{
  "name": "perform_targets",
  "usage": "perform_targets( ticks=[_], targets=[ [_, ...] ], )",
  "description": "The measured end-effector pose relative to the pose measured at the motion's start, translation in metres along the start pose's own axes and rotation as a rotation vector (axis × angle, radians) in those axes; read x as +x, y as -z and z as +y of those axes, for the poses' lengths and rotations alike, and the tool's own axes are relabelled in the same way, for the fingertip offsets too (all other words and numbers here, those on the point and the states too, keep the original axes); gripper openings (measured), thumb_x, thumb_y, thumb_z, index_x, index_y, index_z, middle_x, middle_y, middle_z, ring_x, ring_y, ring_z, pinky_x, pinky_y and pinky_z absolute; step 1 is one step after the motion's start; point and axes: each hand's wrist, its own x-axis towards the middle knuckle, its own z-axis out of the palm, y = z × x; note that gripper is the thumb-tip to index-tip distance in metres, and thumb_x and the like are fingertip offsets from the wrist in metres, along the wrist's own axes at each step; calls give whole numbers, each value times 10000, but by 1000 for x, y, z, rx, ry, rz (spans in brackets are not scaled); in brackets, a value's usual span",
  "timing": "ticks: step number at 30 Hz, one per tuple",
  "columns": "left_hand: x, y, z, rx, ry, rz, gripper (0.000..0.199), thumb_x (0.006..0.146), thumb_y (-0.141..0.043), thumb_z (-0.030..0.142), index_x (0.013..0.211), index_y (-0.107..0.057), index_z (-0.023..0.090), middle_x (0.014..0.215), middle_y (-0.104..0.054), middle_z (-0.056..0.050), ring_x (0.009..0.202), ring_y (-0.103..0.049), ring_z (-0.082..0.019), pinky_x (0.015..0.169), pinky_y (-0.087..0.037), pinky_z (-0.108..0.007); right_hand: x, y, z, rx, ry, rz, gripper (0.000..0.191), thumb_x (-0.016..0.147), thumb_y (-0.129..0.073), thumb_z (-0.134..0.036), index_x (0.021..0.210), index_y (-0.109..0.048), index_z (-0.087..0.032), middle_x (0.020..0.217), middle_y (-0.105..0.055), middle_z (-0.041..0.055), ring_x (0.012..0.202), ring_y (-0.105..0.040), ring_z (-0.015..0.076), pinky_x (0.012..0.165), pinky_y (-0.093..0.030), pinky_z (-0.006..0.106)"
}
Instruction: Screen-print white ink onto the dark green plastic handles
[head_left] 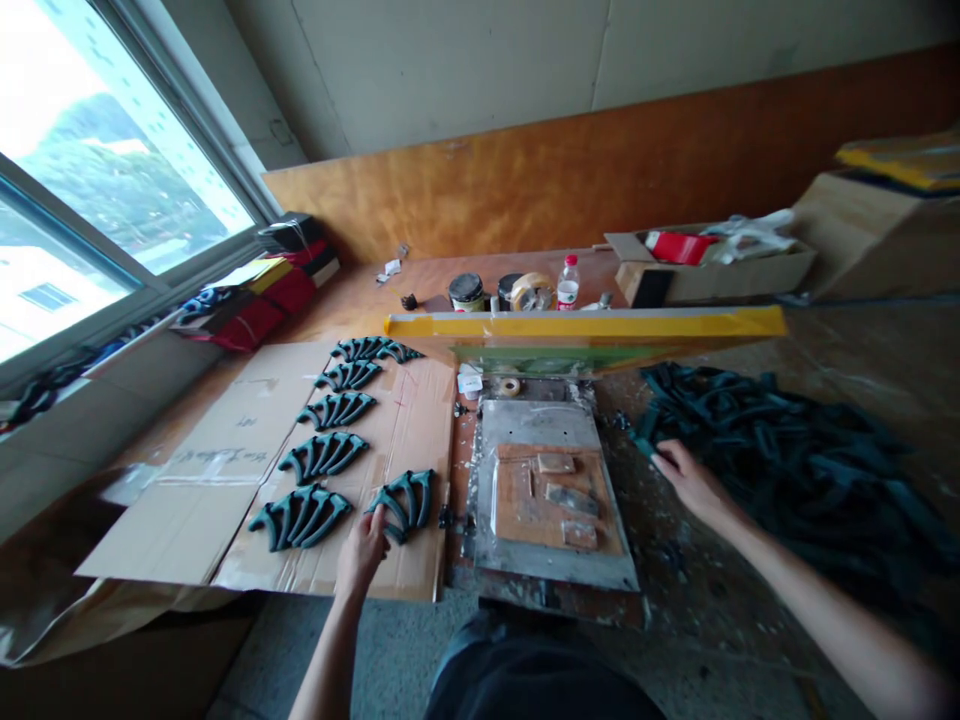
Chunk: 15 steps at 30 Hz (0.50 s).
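Near the right edge of the cardboard (416,430), the person's left hand (364,545) rests at the left side of a short fan of curved green pieces (416,495), its fingers curled nearly closed there; whether they pinch a piece or merely press on it, one cannot tell. Across to the right, the right hand (688,478) has thumb and fingertips closed on a loose green piece (643,443), beside a tangled heap (795,460) of similar ones. Good handling here probably means lifting each piece singly by its end and steadying the fan lightly, so that the nested curves do not slide.

Between the hands, a stained metal plate (499,415) bears a wooden board (517,515) with small blocks (580,533) on it. Farther left, other fans (322,457) run in a column away over the cardboard. Beyond the plate, a yellow bar (585,323) crosses the scene. Past it on the brown tabletop (435,275) stand a can (466,292), a bottle (568,288) and, right, an open carton (739,270). Far left, a window (127,160) gives daylight; a wooden panel (510,205) backs the table.
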Motion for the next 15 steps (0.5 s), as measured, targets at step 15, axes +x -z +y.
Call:
perform_targets(
  ticks=[15],
  targets=[
    [-58,39,279,-1006,-751,-167,551,908,-331,645,723,-533,167,513,-539,17,411,-453,-77,430,-332,-197,-20,-66,-137,-530,612,-57,613,825,-435,-66,1337,-516,-393,763,-582,24,664,-569,142,636,-460,220]
  ],
)
